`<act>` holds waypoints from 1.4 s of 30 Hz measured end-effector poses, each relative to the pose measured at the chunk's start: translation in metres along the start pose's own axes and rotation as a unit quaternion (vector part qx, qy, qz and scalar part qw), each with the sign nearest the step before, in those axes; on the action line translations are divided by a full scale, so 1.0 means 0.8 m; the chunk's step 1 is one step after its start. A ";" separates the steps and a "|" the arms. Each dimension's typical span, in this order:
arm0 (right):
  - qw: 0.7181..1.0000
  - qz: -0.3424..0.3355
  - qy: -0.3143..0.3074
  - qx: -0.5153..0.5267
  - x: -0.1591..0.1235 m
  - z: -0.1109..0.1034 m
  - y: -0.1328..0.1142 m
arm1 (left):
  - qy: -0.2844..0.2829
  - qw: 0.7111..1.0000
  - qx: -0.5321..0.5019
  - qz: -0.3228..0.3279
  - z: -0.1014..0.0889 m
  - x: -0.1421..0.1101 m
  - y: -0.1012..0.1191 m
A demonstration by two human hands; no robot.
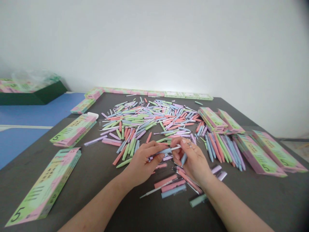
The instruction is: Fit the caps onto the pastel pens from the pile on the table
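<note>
Two bare forearms (96, 203) come nearest the camera, ending in the left hand (142, 161) and right hand (194, 159) above the dark desk (96, 170). Left fingers pinch one pale blue pen barrel (166, 150) between thumb and forefinger, its white tip (176, 147) pointing toward the other hand. Right fingers are bent around one blue pen piece (183, 159); whether they also touch the tip, I cannot tell.

Just below the hands lie two coral pieces (173, 186), one blue piece (174, 191), one green piece (198, 200) and one white refill (156, 190). Beyond spreads a pile of pastel pens (132, 120), too many to count, with a tidy row of pens (225, 148) to its right. Four stacks of cartons (262, 154) stand right. On the left, the nearest carton (43, 187) and the next carton (74, 129) show a large "5"; smaller print is illegible.
</note>
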State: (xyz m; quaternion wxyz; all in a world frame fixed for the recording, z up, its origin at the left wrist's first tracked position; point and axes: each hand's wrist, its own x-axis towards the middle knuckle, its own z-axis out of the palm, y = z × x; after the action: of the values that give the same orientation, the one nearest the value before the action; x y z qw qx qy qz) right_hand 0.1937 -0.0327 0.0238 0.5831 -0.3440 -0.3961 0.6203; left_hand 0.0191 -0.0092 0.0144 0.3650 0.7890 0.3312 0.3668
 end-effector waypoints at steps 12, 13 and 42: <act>0.999 0.038 -0.023 0.031 -0.002 0.000 -0.001 | 0.014 0.999 -0.033 -0.018 -0.001 0.001 0.003; 0.999 0.036 -0.024 0.030 -0.003 0.000 -0.002 | 0.018 0.999 -0.037 -0.019 -0.001 0.001 0.002; 0.985 -0.084 0.087 0.124 0.012 -0.024 -0.027 | 0.033 0.998 -0.053 -0.031 -0.003 0.001 -0.007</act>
State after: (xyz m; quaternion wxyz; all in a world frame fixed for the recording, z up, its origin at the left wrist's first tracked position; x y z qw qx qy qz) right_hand 0.2200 -0.0214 0.0346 0.7035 -0.2876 -0.2911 0.5811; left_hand 0.0157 -0.0047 0.0111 0.4062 0.7453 0.3479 0.3981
